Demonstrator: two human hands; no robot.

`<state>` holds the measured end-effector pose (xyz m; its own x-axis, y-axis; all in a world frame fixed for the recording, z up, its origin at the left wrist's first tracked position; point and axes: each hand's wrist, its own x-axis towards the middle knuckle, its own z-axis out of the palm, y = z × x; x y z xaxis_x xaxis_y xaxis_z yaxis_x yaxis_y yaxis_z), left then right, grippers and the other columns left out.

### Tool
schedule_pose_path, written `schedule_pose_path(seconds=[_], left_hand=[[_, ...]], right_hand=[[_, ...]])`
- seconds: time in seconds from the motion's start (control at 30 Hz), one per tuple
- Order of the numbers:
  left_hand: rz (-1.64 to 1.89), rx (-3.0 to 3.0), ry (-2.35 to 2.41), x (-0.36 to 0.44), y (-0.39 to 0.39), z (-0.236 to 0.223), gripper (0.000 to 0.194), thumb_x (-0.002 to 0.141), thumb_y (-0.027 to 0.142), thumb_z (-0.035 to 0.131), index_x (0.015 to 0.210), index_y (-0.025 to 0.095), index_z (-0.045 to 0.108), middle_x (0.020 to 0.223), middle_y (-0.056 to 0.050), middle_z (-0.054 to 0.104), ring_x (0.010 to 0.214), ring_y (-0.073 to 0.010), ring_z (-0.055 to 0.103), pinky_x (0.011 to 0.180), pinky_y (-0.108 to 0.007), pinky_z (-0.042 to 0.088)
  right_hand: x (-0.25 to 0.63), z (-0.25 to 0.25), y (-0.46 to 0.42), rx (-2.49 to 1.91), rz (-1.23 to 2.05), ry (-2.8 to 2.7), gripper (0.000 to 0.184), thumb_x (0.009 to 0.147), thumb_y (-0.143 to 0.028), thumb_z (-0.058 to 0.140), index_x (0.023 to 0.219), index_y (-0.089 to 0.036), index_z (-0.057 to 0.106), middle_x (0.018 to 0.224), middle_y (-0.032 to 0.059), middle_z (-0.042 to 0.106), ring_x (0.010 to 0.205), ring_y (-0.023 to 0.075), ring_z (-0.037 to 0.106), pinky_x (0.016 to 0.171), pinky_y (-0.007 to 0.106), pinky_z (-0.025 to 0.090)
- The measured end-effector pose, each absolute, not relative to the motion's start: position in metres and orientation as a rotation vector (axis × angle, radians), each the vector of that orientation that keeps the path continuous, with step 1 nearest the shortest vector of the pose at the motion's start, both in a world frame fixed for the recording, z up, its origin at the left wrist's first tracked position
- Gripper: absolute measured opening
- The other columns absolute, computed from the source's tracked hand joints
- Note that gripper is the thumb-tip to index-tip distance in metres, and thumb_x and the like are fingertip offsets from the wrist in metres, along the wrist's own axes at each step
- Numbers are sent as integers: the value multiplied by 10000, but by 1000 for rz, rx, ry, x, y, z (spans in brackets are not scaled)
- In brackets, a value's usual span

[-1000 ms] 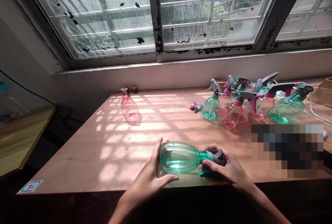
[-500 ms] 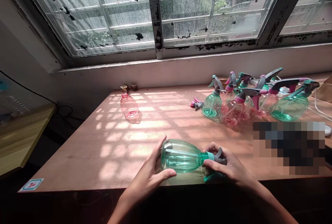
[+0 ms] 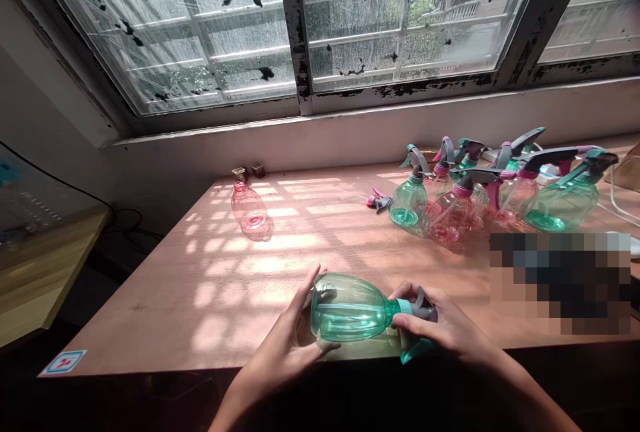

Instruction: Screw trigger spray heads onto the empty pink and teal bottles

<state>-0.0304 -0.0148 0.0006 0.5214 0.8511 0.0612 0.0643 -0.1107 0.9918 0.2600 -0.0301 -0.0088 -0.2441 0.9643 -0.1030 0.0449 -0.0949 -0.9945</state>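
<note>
A clear green spray bottle (image 3: pixel 350 309) lies on its side in the air at the front edge of the table, its base to the left. My left hand (image 3: pixel 295 335) cups that base, thumb below and fingers behind. At the neck, my right hand (image 3: pixel 440 325) pinches the light teal collar (image 3: pixel 405 307) of the grey and teal spray head (image 3: pixel 425 309) between thumb and fingers. The trigger end points down past the table edge. Part of the spray head is hidden by my right hand.
At the back right stand several green and pink spray bottles (image 3: pixel 407 202) with their heads on. A loose pink and grey spray head (image 3: pixel 380 201) lies beside them. An open pink bottle (image 3: pixel 249 209) stands at the back left. A sticker (image 3: pixel 65 362) marks the near left corner.
The green bottle has turned a little about its length and tipped slightly. My left thumb has shifted down and under it. My right hand still pinches the collar.
</note>
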Motion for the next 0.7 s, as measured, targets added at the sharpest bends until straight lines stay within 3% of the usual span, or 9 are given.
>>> schedule_pose_path(seconds=[0.13, 0.27, 0.43, 0.6, 0.7], left_hand=[[791, 1492, 862, -31, -16, 2, 1107, 767, 208, 847, 1576, 440, 128, 1646, -64, 316, 1484, -338, 342, 1175, -499, 387], [773, 1528, 903, -32, -15, 2, 1003, 779, 240, 836, 1564, 417, 236, 1663, -48, 283, 1494, -348, 319, 1203, -514, 338], [834, 1532, 827, -28, -16, 2, 904, 867, 279, 745, 1573, 417, 196, 1666, -59, 275, 1499, -335, 314, 1175, -488, 386], [791, 1518, 864, -33, -16, 1, 1077, 776, 273, 844, 1577, 435, 143, 1648, -66, 317, 1492, -362, 319, 1194, -536, 343], [781, 1539, 908, -37, -15, 0, 981, 800, 294, 822, 1565, 430, 224, 1667, -46, 276, 1509, -368, 277, 1211, -547, 308]], right_hand=[[260, -9, -30, -1166, 1446, -1344, 353, 820, -452, 769, 972, -176, 611, 652, -20, 660, 609, 177, 633, 597, 303, 488], [260, -10, -30, -1183, 1431, -1338, 371, 803, -475, 779, 959, -184, 610, 654, -17, 673, 608, 184, 638, 584, 297, 485], [260, -14, -28, -1157, 1464, -1322, 381, 831, -493, 750, 985, -189, 579, 644, -10, 683, 605, 193, 642, 592, 316, 490], [261, -15, -27, -1153, 1472, -1318, 376, 839, -486, 750, 991, -183, 588, 669, -9, 669, 632, 185, 624, 611, 312, 492], [260, -14, -27, -1145, 1476, -1307, 387, 825, -494, 761, 983, -184, 593, 662, -15, 663, 623, 178, 614, 600, 296, 484]])
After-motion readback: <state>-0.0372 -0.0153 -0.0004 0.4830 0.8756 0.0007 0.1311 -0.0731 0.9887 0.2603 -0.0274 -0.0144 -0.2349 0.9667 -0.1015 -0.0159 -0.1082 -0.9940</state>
